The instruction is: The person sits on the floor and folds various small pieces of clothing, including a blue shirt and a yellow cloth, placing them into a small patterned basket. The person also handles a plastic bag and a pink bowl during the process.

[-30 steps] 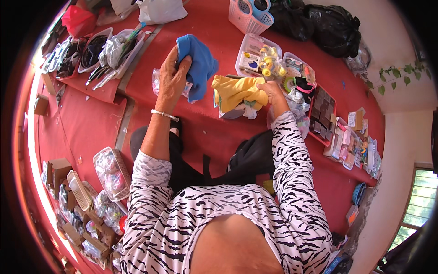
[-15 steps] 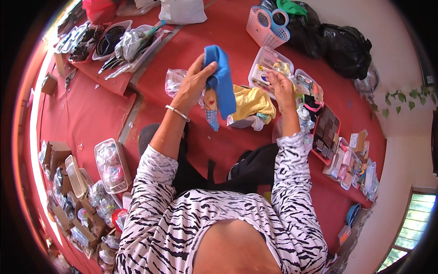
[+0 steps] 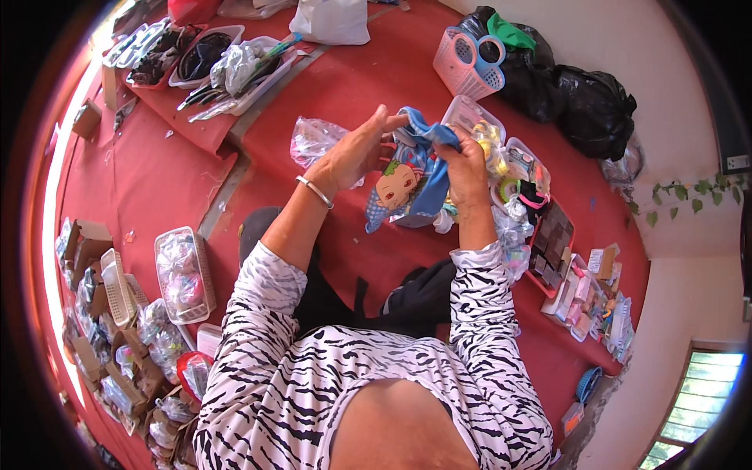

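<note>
While my right hand [image 3: 468, 163] pinches the blue cloth [image 3: 435, 193], the doll [image 3: 397, 185] sits between my hands, nearer my left hand [image 3: 352, 159], its long axis slanting toward me and leftward to the checked hat [image 3: 375, 213]; whether that left grip is closed I cannot tell.

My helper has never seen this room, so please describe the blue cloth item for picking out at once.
Over the red floor covering, follow the right zebra-striped sleeve up to the right hand. It grips the blue cloth item, which, unlike the clear plastic bag nearby, shows a cartoon face.
</note>
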### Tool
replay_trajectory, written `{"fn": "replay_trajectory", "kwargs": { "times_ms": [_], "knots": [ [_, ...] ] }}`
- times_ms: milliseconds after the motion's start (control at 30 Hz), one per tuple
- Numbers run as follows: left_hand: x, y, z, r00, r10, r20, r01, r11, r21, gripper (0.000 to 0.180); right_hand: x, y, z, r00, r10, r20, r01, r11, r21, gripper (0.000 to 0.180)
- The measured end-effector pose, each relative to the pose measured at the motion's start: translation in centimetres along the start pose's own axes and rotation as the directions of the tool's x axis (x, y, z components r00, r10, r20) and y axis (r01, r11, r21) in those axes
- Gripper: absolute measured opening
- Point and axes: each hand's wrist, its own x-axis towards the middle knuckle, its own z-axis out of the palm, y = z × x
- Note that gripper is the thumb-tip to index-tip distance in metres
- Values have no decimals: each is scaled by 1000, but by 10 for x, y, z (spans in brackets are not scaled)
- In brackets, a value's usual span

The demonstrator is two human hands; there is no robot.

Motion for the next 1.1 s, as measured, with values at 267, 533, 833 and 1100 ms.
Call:
{"fn": "replay_trajectory", "kwargs": {
  "times_ms": [267,533,833,1100],
  "knots": [
    [-10,4,7,996,95,-1,-91,965,244,74,-6,-16,2,988,141,-65,-110,929,354,14],
    [0,-5,-9,999,50,15,-52,955,292,60,16,3,-35,972,209,-107,-86,740,667,11],
    [-6,3,0,990,-68,-123,126,819,559,43,14,-27,-81,969,248,-6,-151,610,778,17],
    [1,5,-15,956,249,-155,-253,967,-11,12,-15,-33,-93,997,71,36,-79,839,538,13]
  ]
}}
